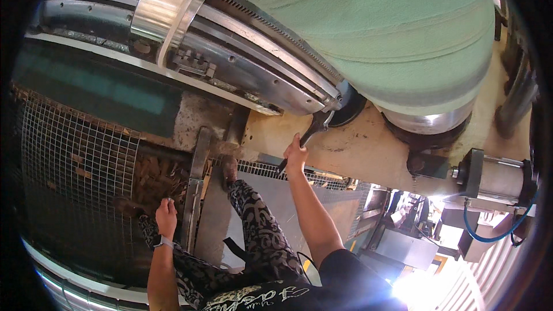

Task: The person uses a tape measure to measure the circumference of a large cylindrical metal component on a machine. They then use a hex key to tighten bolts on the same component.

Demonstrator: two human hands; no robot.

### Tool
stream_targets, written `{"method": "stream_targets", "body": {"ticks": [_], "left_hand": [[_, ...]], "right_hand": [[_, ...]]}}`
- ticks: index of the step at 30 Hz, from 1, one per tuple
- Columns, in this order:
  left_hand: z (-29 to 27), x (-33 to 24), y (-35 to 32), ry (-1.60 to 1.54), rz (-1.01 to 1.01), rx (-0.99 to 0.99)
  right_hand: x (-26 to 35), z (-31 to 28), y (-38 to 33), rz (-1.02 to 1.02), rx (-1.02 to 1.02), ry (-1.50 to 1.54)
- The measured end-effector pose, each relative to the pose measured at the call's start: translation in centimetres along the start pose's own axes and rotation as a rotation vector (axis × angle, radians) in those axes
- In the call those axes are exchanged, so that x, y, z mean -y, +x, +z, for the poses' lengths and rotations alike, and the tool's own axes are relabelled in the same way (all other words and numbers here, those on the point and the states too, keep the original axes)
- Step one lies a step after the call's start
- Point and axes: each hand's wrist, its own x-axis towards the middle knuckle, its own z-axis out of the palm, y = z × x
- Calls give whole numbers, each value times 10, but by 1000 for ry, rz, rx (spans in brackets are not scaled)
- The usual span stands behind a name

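My right hand (pixel 296 156) is wrapped around the dark handle of a wrench (pixel 314 129). The wrench's pale metal head meets the end of a long slotted steel beam (pixel 259 75), where a bolt may sit; the contact is too small to make out. Beside that end hangs a large roller covered in pale green material (pixel 397 29), with a shiny metal end. Down by my leg, my left hand (pixel 166 217) is closed, and a small pale spot shows at its fingertips. What it holds, if anything, cannot be made out.
Wire mesh grating (pixel 80 161) lies at the left, and brown scraps (pixel 158 175) fill an opening near my foot. A metal post (pixel 196 178) stands beside it. On the right are a cylinder (pixel 501 175) and a blue hose (pixel 481 237). My legs straddle a grey plate (pixel 216 224).
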Motion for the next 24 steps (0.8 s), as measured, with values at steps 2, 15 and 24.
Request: {"method": "stream_targets", "body": {"ticks": [2, 15, 24], "left_hand": [[3, -1, 0, -2, -58, 37], [27, 48, -9, -7, -21, -41], [54, 73, 7, -58, -192, -62]], "right_hand": [[1, -3, 13, -27, 18, 14], [56, -27, -20, 273, 227, 152], [42, -32, -45, 118, 258, -10]]}}
